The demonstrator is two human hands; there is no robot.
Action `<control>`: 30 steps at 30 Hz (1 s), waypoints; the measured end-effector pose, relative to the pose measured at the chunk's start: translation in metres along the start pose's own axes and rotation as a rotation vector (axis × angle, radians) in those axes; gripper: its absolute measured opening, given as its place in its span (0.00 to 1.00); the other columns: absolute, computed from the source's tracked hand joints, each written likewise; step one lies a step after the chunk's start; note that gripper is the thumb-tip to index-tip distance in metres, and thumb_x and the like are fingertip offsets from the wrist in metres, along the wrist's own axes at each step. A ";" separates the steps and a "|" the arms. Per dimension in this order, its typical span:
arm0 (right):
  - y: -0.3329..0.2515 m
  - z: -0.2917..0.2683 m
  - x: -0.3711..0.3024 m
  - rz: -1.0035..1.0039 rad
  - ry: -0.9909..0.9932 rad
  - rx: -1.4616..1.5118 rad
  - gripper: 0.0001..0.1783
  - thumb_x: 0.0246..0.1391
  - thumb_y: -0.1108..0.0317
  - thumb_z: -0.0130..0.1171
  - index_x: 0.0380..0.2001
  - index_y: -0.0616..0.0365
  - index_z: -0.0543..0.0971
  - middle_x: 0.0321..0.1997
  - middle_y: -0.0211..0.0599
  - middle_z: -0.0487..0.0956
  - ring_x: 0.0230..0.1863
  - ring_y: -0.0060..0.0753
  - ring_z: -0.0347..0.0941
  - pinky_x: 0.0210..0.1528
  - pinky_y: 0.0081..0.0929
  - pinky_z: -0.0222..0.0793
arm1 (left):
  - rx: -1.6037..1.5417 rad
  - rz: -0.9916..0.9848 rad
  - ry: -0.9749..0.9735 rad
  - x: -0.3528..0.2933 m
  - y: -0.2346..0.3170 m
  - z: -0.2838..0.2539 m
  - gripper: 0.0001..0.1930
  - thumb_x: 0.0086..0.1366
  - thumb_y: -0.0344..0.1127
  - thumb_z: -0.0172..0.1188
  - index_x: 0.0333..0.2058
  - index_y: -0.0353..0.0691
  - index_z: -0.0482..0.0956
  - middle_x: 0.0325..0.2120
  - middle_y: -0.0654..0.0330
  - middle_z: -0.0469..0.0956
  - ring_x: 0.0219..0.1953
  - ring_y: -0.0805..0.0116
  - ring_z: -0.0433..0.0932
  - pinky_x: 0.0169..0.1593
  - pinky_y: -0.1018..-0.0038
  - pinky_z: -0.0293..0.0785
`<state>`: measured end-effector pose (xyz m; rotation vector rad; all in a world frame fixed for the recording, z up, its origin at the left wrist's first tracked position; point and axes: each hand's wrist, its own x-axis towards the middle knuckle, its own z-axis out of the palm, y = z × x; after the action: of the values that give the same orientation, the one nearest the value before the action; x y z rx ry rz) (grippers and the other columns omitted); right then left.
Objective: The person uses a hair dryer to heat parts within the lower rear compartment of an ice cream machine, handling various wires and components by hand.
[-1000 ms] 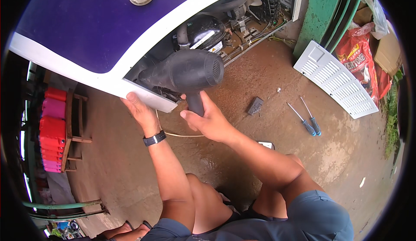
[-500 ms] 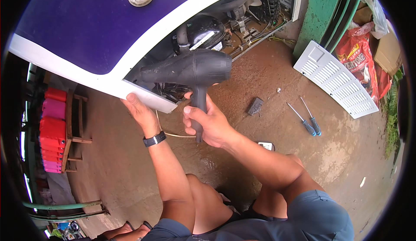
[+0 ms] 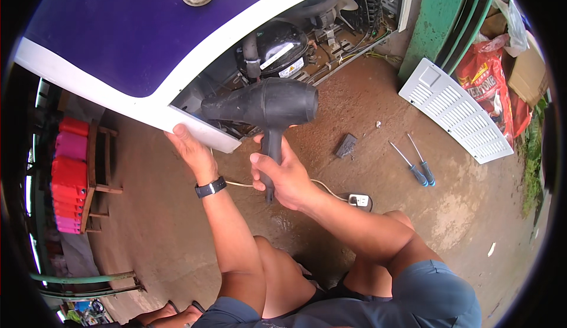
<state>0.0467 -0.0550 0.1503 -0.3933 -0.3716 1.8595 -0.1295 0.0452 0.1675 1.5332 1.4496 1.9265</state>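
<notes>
A black hair dryer [image 3: 277,102] is in my right hand [image 3: 283,174], whose fingers wrap round its handle. Its nozzle points left into the open compartment of a purple and white refrigeration cabinet [image 3: 204,126]. Behind the dryer sits a black compressor [image 3: 274,44] among tubes and wires. My left hand [image 3: 192,154], with a dark watch at the wrist, grips the cabinet's lower white edge; its fingertips are partly hidden behind that edge. A pale cord runs along the floor below the hands to a white socket block [image 3: 359,200].
Right of me lie two screwdrivers [image 3: 420,171], a small dark box [image 3: 346,145] and a slotted grey cover [image 3: 455,112] leaning by a green post [image 3: 437,24]. Red bags [image 3: 487,86] stand beyond. Red and pink stacked items [image 3: 71,174] rest on a wooden stand at left. Another person's feet show [image 3: 177,315].
The hair dryer has come slightly down and toward me, uncovering more of the compressor. More of the cord and socket block shows. My left hand stays at the cabinet edge.
</notes>
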 end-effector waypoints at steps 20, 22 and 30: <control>0.006 -0.037 -0.006 -0.281 0.037 -0.731 0.35 0.65 0.67 0.66 0.71 0.51 0.65 0.42 0.28 0.76 0.39 0.20 0.72 0.41 0.26 0.72 | -0.078 -0.044 -0.033 0.002 -0.001 -0.005 0.49 0.75 0.71 0.46 0.75 0.33 0.52 0.69 0.51 0.61 0.70 0.59 0.61 0.73 0.64 0.54; -0.004 -0.034 -0.004 -0.130 0.018 -0.639 0.37 0.65 0.66 0.66 0.73 0.50 0.62 0.48 0.31 0.77 0.46 0.24 0.73 0.50 0.30 0.72 | -0.097 -0.039 -0.037 -0.001 0.001 -0.003 0.48 0.76 0.68 0.47 0.76 0.31 0.50 0.74 0.49 0.57 0.75 0.57 0.56 0.76 0.63 0.48; -0.004 -0.023 0.011 -0.161 -0.022 -0.699 0.40 0.65 0.66 0.65 0.76 0.49 0.59 0.57 0.35 0.77 0.52 0.27 0.73 0.58 0.30 0.71 | -0.086 -0.025 -0.023 -0.001 0.005 -0.002 0.48 0.74 0.72 0.45 0.74 0.32 0.55 0.69 0.50 0.63 0.71 0.59 0.63 0.73 0.64 0.55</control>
<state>0.0569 -0.0421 0.1307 -0.7854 -1.0437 1.5341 -0.1291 0.0410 0.1711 1.4877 1.3518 1.9246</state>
